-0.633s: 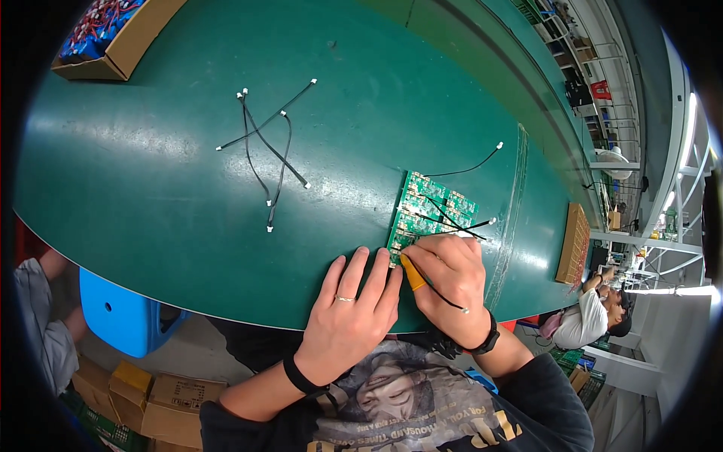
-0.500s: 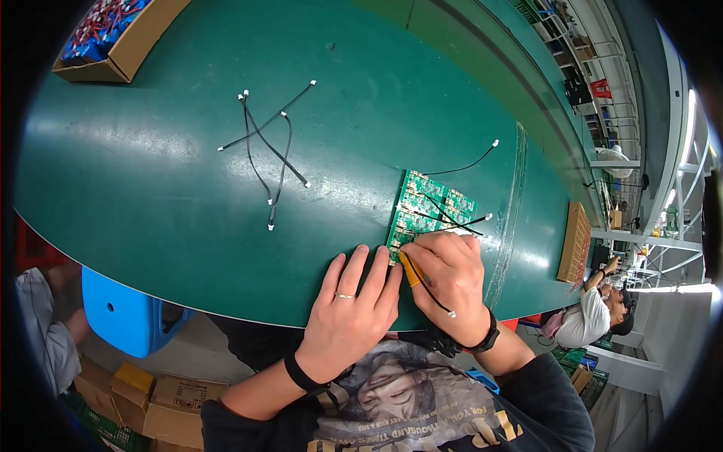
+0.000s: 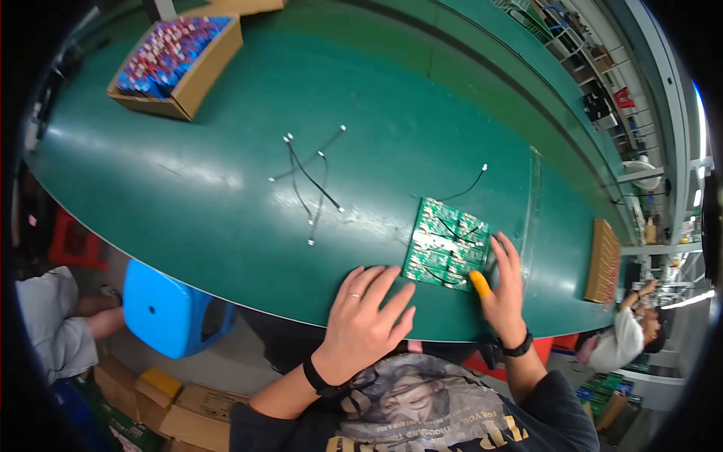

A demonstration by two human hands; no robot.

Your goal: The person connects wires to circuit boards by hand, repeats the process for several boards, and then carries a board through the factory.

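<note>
- My right grip point(image 3: 506, 292) stood open at the right side of the circuit board panel point(image 3: 444, 255), its thumb in a yellow finger cover point(image 3: 480, 283) at the near right corner; I could not tell whether it pressed there.
- My left grip point(image 3: 367, 324) was open too, fingers spread, near the panel's left near corner and holding nothing.
- The panel lay flat on the green table point(image 3: 248, 248), just ahead of and between my hands.
- Black cables point(image 3: 457, 235) crossed its face; a careless fingertip could have hooked one and strained its connector.
- Another black cable point(image 3: 473, 186) reached past the far edge. I could not see whether it was joined, but if it was, a tug could have twisted the panel.
- With neither grip clasping the panel, a one-sided push from my thumb could have skidded it toward the loose cables point(image 3: 310, 173) at left.
</note>
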